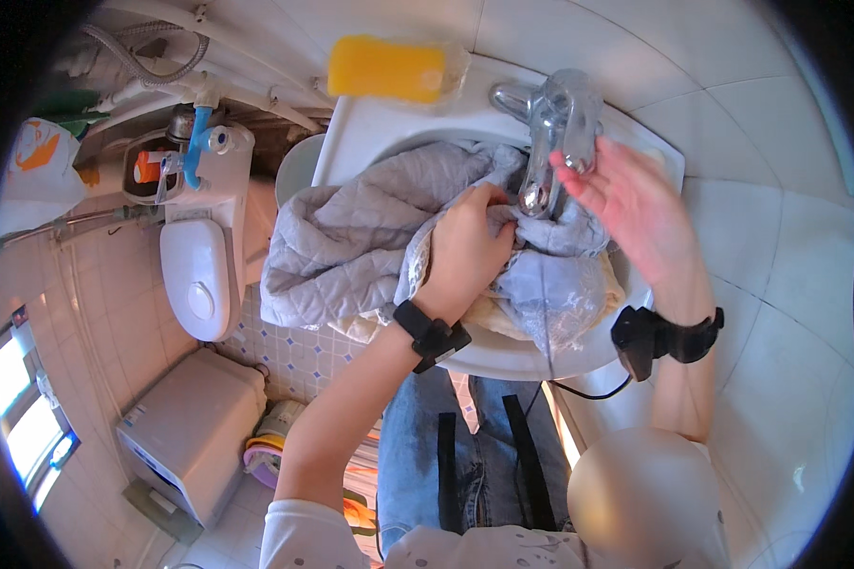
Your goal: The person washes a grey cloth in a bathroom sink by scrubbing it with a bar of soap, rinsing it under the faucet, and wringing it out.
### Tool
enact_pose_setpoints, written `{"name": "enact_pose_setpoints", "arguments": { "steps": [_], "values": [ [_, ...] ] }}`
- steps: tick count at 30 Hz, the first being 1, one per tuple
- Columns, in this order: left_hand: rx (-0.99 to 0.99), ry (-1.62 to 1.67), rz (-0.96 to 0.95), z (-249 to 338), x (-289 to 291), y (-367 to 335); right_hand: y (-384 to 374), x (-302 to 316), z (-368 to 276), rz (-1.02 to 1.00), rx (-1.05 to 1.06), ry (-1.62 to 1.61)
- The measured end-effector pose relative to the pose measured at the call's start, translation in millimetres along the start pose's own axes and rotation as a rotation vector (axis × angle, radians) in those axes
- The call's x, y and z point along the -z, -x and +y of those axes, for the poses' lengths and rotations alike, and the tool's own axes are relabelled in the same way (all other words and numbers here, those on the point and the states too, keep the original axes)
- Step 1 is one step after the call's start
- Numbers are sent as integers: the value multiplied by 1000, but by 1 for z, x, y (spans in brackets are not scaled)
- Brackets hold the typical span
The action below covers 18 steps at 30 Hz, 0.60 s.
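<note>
A grey quilted cloth (pixel 351 237) with lace trim lies bunched over a white washbasin (pixel 674 171) and hangs over its left rim. My left hand (pixel 470 245) is closed on a fold of it, just left of the spout. At the back of the basin stands a chrome faucet (pixel 546 142). Beside it my right hand (pixel 636 204) is raised with fingers stretched out, the fingertips against or close to the faucet's right side. Pale lace-edged fabric (pixel 546 294) and some cream cloth (pixel 493 318) lie in the basin below my hands.
A container of yellow liquid (pixel 389 71) rests on the basin's back left corner. To the left are a toilet (pixel 196 275) and a boxy appliance (pixel 194 427). A blurred pale round object (pixel 640 498) covers the lower right. White tiled wall (pixel 750 218) borders the basin's right side.
</note>
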<state>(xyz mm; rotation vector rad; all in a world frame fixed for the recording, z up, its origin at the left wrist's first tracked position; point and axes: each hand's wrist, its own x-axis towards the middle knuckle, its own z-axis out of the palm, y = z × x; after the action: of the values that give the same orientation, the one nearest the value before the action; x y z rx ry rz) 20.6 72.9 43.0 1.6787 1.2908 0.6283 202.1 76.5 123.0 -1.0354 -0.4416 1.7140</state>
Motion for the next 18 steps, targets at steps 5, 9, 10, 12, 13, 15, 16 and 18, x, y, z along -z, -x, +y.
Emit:
{"name": "enact_pose_setpoints", "arguments": {
  "steps": [5,9,10,12,13,15,16,18],
  "values": [
    [47,-34,-17,-6,-1,-8,-9,-4,-12,-15,27,24],
    [75,75,-54,-18,1,-13,15,2,8,53,-43,-55],
    [64,95,-48,-21,3,-14,24,5,22,94,-88,-12],
    [39,241,-46,-25,8,-13,28,14,49,180,-141,62],
    [25,315,-49,-25,10,-13,28,20,63,228,-146,94],
    [34,426,-79,-29,14,-11,22,38,88,259,-164,48],
    [41,480,-95,-29,14,-8,10,53,98,243,-176,-31],
    [19,388,-45,-20,13,-1,-6,65,103,178,-208,-166]
  ]
}}
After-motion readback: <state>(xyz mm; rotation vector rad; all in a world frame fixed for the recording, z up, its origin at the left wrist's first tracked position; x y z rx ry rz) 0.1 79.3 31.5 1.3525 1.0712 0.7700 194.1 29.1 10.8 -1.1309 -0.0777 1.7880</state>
